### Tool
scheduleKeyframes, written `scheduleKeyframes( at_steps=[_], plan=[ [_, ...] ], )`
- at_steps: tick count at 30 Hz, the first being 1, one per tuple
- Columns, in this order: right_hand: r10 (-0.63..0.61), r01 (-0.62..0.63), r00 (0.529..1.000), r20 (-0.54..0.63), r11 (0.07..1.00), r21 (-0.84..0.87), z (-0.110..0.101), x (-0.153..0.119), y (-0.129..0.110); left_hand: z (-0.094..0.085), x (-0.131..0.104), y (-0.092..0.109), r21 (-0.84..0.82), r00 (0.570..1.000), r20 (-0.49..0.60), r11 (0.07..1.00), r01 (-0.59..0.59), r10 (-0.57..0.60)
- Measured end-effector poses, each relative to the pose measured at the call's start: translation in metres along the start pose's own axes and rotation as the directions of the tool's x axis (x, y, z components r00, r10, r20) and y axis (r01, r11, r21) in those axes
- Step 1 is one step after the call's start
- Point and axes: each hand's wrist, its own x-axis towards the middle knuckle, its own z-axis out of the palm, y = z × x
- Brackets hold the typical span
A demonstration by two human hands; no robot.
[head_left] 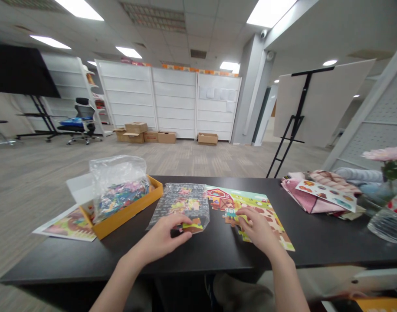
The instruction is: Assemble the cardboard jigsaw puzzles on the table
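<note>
A partly assembled farm puzzle (273, 212) with a red barn and a spotted cow lies flat on the black table. At its left edge my right hand (255, 225) rests with curled fingers on puzzle pieces (231, 213); whether it grips one is hidden. Left of the puzzle is a clear plastic bag (162, 206) with loose pieces on or in it. My left hand (168, 234) is at the bag's lower right, its thumb and fingers apart around a green and brown puzzle piece (193, 225), with the fingertips touching its left side.
A yellow box (126, 219) holding a plastic bag of puzzle pieces stands at the left, partly over a printed sheet (68, 225). At the right lie folded cloths (302, 197) under a sticker sheet (326, 195), beside a vase with a pink flower (385, 154).
</note>
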Motion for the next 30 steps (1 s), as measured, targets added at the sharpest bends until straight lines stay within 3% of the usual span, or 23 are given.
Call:
scheduleKeyframes(
  at_steps=[3,8,14,18,21,23,27,30],
  plan=[
    [-0.102,0.102,0.994,-0.041,0.995,0.015,0.013,0.006,-0.023,-0.003,-0.01,-0.017,0.073,0.999,-0.041,0.997,0.024,-0.021],
    [-0.242,0.24,0.963,0.115,0.97,0.029,0.054,0.016,-0.067,0.004,-0.01,-0.026,0.114,0.995,-0.1,0.993,-0.02,0.031],
    [-0.273,0.272,0.946,0.175,0.962,0.03,0.078,0.025,-0.085,0.016,0.0,-0.031,0.274,0.989,-0.117,0.96,-0.053,0.088],
    [-0.322,0.311,0.937,0.135,0.945,0.099,0.084,0.027,-0.093,0.028,0.013,-0.033,0.48,0.972,-0.237,0.869,0.12,-0.004],
    [-0.356,0.341,0.929,0.099,0.93,0.137,0.087,0.028,-0.097,0.036,0.024,-0.03,0.568,0.909,-0.414,0.766,0.3,-0.049],
    [-0.339,0.327,0.938,0.07,0.933,0.148,0.084,0.028,-0.094,0.038,0.026,-0.024,0.571,0.888,-0.457,0.748,0.339,-0.054],
    [-0.2,0.205,0.978,-0.052,0.97,0.129,0.06,0.026,-0.067,0.029,0.023,-0.001,0.433,0.916,-0.372,0.846,0.312,-0.147],
    [-0.084,0.088,0.992,-0.096,0.995,0.04,0.035,0.021,-0.034,0.019,0.021,0.02,0.202,0.97,-0.153,0.954,0.22,-0.191]
  ],
)
